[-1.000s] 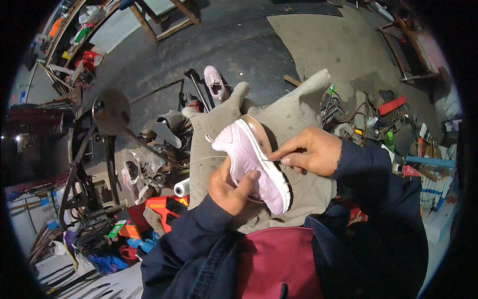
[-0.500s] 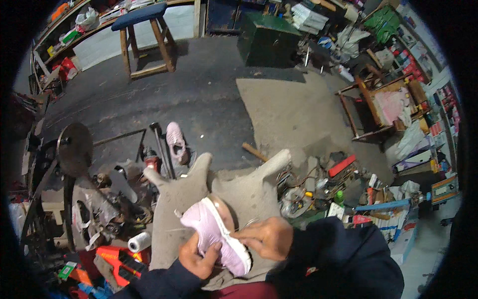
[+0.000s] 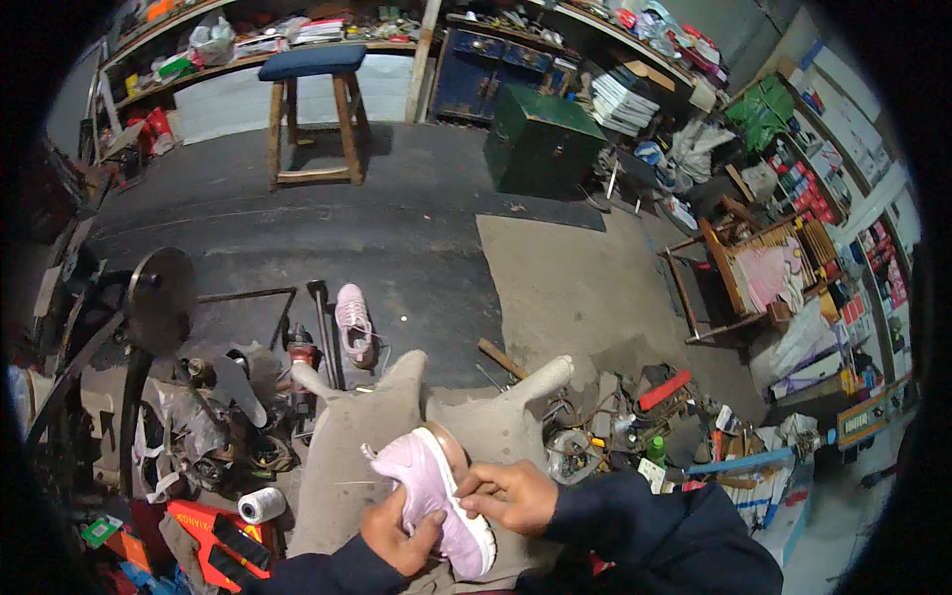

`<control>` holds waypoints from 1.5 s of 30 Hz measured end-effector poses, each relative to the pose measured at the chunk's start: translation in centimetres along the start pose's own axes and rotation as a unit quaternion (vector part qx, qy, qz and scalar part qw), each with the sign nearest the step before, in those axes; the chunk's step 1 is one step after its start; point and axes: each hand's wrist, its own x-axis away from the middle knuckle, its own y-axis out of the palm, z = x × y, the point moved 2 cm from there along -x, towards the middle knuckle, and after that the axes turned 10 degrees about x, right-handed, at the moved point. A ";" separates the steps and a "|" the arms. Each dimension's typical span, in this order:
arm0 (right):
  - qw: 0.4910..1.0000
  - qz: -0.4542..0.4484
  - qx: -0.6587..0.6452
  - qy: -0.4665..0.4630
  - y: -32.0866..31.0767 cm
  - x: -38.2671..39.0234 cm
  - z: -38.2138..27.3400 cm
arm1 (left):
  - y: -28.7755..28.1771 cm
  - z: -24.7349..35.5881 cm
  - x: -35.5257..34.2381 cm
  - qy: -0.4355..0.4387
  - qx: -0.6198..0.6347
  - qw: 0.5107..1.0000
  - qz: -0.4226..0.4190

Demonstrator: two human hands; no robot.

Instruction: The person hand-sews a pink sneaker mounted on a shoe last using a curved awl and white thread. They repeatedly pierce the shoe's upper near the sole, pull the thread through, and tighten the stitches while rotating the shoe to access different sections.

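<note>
A pale pink sneaker [image 3: 426, 479] with a white sole lies on its side over the beige cloth [image 3: 342, 476] covering my lap, its sole turned to the right. My left hand [image 3: 397, 534] is closed around its upper, with the thumb pressing on the side. At the sole's edge, near the middle of the shoe, the fingers of my right hand [image 3: 511, 498] are pinched together. Whatever is between them is too small to make out. A tan patch shows on the sole's heel end. The matching pink sneaker [image 3: 352, 322] stands on the floor ahead, its laces loose.
Left of me are a machine with a round metal disc [image 3: 162, 300], a white thread spool [image 3: 262, 506] and a red box [image 3: 213, 545]. Tools and scraps [image 3: 615, 426] litter the right floor. Farther off stand a stool [image 3: 312, 64], a green chest [image 3: 543, 144] and a wooden chair [image 3: 739, 268].
The view has tilted up, so the room sits lower in the picture. My left hand keeps its hold on the sneaker, while my right fingers have curled more tightly at the sole's edge.
</note>
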 end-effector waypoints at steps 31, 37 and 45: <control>0.984 0.128 -0.098 -0.079 2.1 2.0 5.8 | -3.8 3.3 1.1 -0.009 0.065 0.996 0.064; 0.983 0.127 -0.122 -0.059 2.2 2.1 5.5 | -2.6 0.7 -0.6 0.026 0.415 0.905 -0.089; 0.978 0.147 -0.116 -0.089 2.4 2.1 5.6 | -2.0 1.3 -0.4 -0.015 0.075 0.995 -0.064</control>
